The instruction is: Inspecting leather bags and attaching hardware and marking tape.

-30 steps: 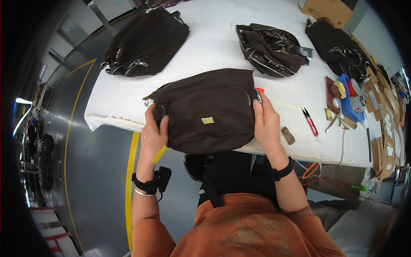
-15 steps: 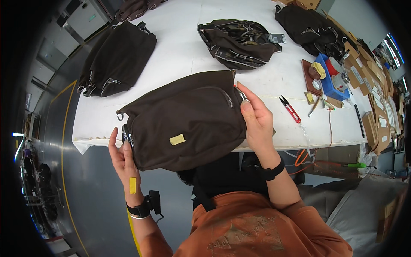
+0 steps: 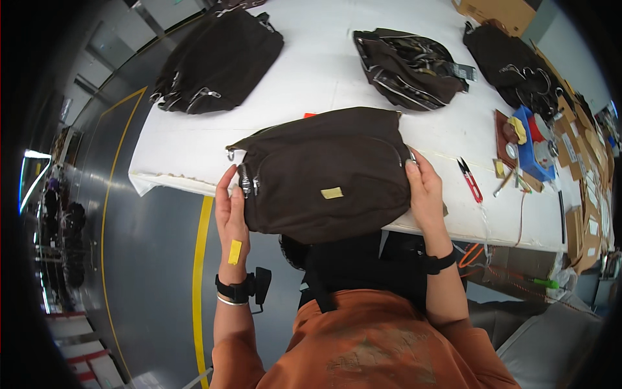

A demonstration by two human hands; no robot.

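Note:
A dark brown fabric bag (image 3: pixel 324 162) is held up at the near edge of the white table. A small piece of yellow tape (image 3: pixel 332 192) sticks to its front, below a curved zip. My left hand (image 3: pixel 232 207) grips its left end beside a metal zip, the thumb in front. At the right end my right hand (image 3: pixel 424 185) pinches the bag's side, the thumb on the front and the fingers partly hidden behind. A strip of yellow tape (image 3: pixel 235 251) is stuck near my left wrist.
On the white table (image 3: pixel 181 146) lie a dark bag (image 3: pixel 223 61) at far left, an opened bag with patterned lining (image 3: pixel 411 68) and another bag (image 3: pixel 512 65) at far right. Red thread snips (image 3: pixel 470 181) rest right of my hand, near a blue bin (image 3: pixel 534 152). Cardboard pieces (image 3: pixel 580 152) line the right.
The bag has turned to a more level position, its left end raised, with both hands still on it. The whole view has shifted, so the table and its things appear further right.

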